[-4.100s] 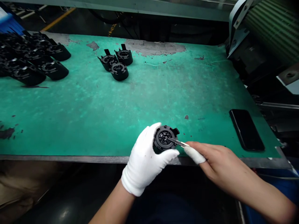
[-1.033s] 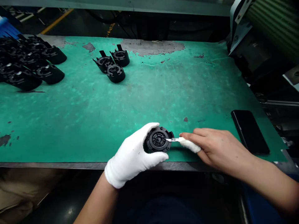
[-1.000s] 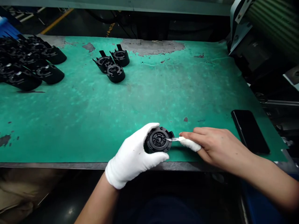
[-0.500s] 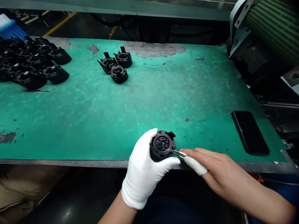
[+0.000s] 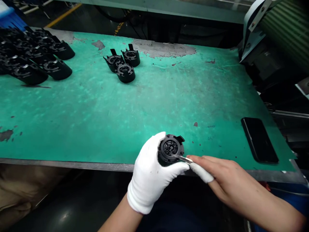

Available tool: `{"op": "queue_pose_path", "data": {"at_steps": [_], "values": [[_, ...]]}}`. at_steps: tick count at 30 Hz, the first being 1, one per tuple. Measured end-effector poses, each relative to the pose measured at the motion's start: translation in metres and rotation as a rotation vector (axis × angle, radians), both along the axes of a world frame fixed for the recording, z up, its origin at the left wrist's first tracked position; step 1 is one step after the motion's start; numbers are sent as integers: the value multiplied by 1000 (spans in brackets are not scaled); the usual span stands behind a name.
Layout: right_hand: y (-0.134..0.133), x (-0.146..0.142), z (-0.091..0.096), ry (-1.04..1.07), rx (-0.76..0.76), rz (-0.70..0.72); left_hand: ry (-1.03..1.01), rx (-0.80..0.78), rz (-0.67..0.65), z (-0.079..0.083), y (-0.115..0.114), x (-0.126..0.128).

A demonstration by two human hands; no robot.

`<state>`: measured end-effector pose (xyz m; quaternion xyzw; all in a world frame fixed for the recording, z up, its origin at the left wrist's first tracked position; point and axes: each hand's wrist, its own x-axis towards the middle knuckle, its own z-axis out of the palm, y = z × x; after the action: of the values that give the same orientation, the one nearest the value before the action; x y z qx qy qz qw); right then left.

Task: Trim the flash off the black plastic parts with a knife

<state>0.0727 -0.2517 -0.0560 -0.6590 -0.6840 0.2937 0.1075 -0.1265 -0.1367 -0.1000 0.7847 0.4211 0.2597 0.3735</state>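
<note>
My left hand (image 5: 148, 174), in a white glove, is wrapped round a black round plastic housing (image 5: 171, 147) near the table's front edge. The housing's ringed face is turned up towards me, and a small tab sticks out at its upper right. My right hand (image 5: 217, 170) is bare except for a white cover on the thumb. It pinches a thin metal blade (image 5: 181, 158), whose tip rests at the lower part of the housing's face. The blade's handle end is hidden in my fingers.
Three similar black housings (image 5: 125, 72) stand together towards the back of the green table (image 5: 154, 103). Many more crowd the far left (image 5: 33, 61), by a blue container (image 5: 12, 19). A black phone (image 5: 259, 140) lies at the right; machinery with a ribbed green part (image 5: 285, 29) rises beyond.
The view has shifted slightly. Both hands keep their hold on the housing and the blade, and the blade's tip stays at the lower part of the face.
</note>
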Motion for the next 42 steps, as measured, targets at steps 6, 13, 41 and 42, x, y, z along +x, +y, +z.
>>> {"op": "queue_pose_path", "data": {"at_steps": [6,13,41,42], "values": [[0,-2,-1,6,-33,30,7,2,22,0,-2,-1],[3,-1,-5,-16,-15,-13,-14,-25,-16,4,0,0],[10,17,11,36,78,55,43,-66,-99,18,9,-5],[6,21,10,34,132,10,54,-55,-130,20,16,-9]]}}
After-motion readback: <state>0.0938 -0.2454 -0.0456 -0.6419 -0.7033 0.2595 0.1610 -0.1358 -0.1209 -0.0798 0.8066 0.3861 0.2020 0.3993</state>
